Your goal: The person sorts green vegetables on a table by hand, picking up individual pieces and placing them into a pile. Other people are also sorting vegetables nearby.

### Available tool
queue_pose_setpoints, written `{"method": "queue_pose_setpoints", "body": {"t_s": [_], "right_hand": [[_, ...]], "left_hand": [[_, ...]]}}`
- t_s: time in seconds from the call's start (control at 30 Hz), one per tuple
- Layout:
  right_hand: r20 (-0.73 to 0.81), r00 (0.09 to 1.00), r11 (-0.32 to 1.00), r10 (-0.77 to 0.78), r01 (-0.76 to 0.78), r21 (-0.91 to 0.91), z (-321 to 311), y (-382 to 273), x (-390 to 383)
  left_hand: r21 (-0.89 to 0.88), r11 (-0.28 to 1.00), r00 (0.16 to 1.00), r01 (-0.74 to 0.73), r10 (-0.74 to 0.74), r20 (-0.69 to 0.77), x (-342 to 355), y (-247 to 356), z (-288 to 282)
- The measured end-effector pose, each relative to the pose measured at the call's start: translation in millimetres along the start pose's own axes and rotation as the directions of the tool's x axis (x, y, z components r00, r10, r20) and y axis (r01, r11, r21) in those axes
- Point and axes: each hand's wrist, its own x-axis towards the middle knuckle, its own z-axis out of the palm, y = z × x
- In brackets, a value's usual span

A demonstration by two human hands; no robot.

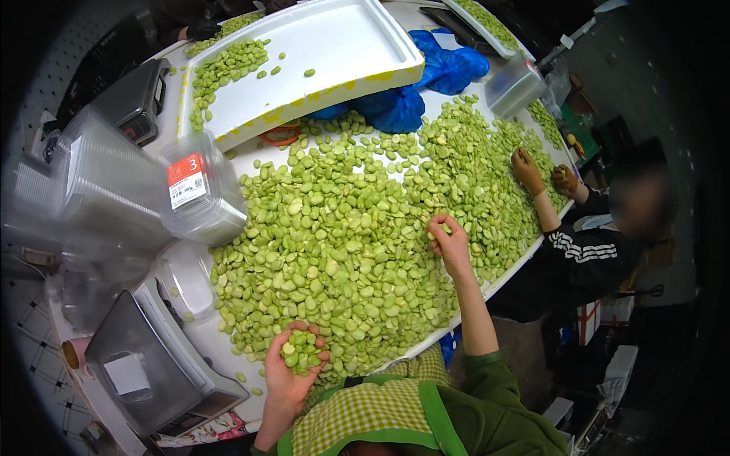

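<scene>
Peeled green beans (334, 251) lie in a wide heap on the white table in front of me. My left hand (293, 365) is cupped around a small pile of beans (303, 348) at the heap's near edge. My right hand (449, 243) is over the right part of the heap, its thumb and fingers curled together around what looks like a bean. Beside the heap at the left sit a clear open tub (186, 277) with a few beans inside and stacked clear containers (114, 182).
A large white tray (319, 45) with beans, blue bags (452, 64) and an orange-handled item (280, 135) are behind the heap. A dark-topped machine (137, 357) stands at lower left, a clear container (513, 87) at back right. A gloved co-worker (578, 258) works along the right edge.
</scene>
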Motion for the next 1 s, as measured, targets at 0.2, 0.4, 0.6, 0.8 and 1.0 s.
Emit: {"method": "queue_pose_setpoints", "body": {"t_s": [0.2, 0.4, 0.6, 0.8, 1.0], "right_hand": [[0.152, 0.987, 0.683, 0.05, -0.145, 0.716, -35, 31, -7], [0.312, 0.946, 0.623, 0.088, -0.297, 0.724, 3, 8, -39], [0.486, 0.839, 0.715, 0.246, -0.495, 0.494, 119, -19, -143], [0.517, 0.846, 0.522, 0.13, -0.502, 0.69, 158, 8, -172], [0.496, 0.862, 0.605, 0.109, -0.453, 0.655, 151, 13, -173]], "left_hand": [[0.03, 0.999, 1.0, 0.024, -0.024, -0.014, 3, 0, 2], [-0.043, 0.992, 0.992, -0.117, 0.119, 0.045, 5, -6, 11], [-0.007, 0.819, 0.816, -0.573, 0.572, 0.08, 17, -39, 43], [0.341, 0.112, 0.277, -0.933, 0.83, 0.485, 36, -69, 16], [0.481, -0.112, 0.245, -0.869, 0.747, 0.617, 28, -78, 16]]}}
